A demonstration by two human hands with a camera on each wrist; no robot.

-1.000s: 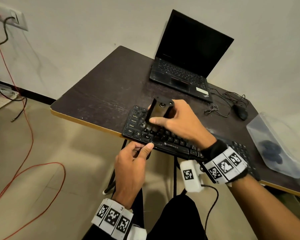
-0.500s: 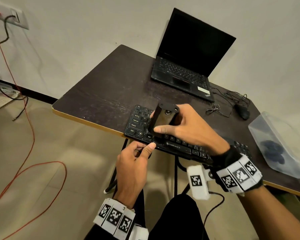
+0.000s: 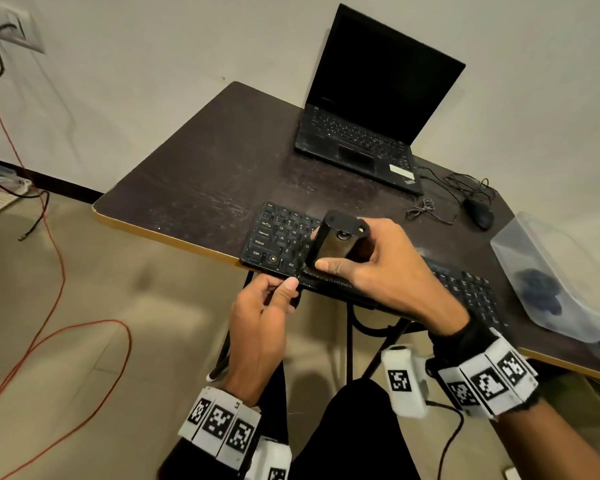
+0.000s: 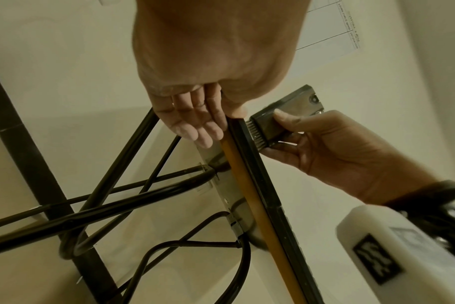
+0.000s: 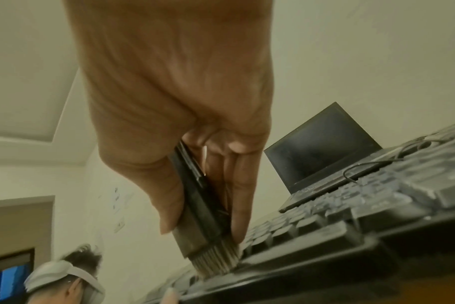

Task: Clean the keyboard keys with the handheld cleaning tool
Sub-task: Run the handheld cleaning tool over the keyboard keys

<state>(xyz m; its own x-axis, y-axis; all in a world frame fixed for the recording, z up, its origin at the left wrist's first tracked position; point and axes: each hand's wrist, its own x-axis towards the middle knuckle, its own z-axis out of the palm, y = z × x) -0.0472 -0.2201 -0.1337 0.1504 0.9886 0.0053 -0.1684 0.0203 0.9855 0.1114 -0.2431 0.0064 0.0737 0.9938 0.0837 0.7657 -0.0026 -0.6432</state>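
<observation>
Right hand is gripping the brush, bristles on the keyboard; left hand is pinching its overhanging edge — letting go risks it slipping off the worktop.

Brush: glossy black plastic body, pale stiff bristles. Keyboard: matt black plastic. Table: dark scuffed wood-grain top, tan edge. Container: clear plastic. Table legs: black metal tube.

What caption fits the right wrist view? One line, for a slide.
Right hand grips a black brush, bristles down on the keyboard; open laptop behind.
</observation>
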